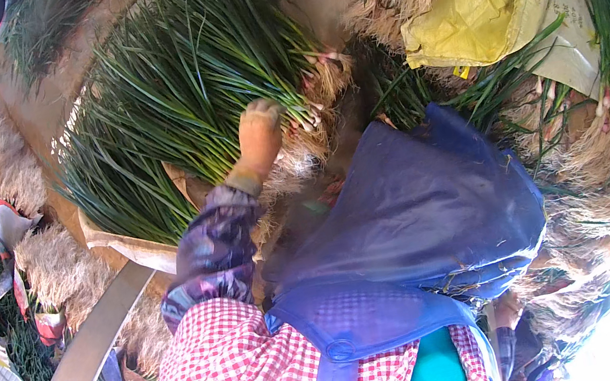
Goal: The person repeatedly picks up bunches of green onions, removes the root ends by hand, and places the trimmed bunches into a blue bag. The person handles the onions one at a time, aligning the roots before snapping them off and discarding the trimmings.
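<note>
My left hand (260, 137), in an orange glove and a dark patterned sleeve, reaches over a thick pile of green onions (189, 88). It touches the stems close to their pinkish-white bulbs. The fingers curl down and are blurred, so whether they grip any stems is not clear. Long leaves fan to the left, and tangled pale roots (298, 152) hang at the right side of the pile. A pale cloth or sack edge (125, 246) shows under the leaves. My blue apron (404, 197) spreads over my lap. My right hand is out of view.
A yellow woven sack (471, 20) with printing lies at upper right, near more rooted onions (590, 140). Left stand further root heaps (65, 269) and a curved grey band (94, 350). A hand (507, 311), seemingly another person's, shows at lower right.
</note>
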Tool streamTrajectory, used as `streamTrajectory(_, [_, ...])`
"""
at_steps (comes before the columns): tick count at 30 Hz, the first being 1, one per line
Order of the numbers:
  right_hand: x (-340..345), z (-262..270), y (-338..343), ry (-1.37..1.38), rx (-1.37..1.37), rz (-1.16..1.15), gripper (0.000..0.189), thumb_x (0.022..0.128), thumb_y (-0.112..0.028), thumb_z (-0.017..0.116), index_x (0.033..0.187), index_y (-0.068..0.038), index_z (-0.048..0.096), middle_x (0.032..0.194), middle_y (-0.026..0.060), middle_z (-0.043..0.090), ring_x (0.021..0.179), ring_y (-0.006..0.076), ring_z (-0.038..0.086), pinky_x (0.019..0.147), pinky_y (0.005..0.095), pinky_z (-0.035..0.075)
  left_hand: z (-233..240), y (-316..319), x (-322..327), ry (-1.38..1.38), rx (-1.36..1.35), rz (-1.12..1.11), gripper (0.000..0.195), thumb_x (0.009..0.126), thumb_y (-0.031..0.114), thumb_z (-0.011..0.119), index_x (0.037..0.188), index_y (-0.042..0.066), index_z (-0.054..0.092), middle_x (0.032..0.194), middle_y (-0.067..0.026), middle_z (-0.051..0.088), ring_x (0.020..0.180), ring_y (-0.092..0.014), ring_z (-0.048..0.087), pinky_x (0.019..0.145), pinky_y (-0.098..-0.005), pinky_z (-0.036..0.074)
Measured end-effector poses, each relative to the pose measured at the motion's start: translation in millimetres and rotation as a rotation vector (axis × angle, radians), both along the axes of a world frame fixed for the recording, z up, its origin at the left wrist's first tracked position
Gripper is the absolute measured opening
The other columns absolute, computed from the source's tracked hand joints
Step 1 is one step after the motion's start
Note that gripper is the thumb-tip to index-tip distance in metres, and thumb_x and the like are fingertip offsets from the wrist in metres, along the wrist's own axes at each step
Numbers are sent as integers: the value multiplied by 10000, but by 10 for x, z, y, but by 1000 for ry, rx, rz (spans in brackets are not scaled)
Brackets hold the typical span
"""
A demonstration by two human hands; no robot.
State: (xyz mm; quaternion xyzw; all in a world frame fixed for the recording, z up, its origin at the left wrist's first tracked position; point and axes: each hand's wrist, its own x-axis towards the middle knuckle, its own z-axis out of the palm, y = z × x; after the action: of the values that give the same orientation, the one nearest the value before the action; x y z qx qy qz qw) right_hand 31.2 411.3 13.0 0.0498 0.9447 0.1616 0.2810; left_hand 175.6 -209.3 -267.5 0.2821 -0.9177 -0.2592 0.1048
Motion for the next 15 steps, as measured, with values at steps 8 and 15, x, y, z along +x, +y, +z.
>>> streamTrajectory(8, [-152,-149,-401,93,-177,27,77,906,-150,536,913,-77,513,775,2,490,642,100,449,579,261,384,-366,-453,-783,-213,-261,-319,192,789,218,652,903,79,719,966,-64,669,941,-293,597,809,-429,459])
streamTrajectory(15, [-727,-121,-1601,244,-499,104,79,909,-150,530,925,-74,520,784,5,498,653,102,455,593,263,387,-393,-319,-1204,-398,-53,-126,234,887,243,630,896,22,705,943,-65,684,909,-224,603,777,-379,454])
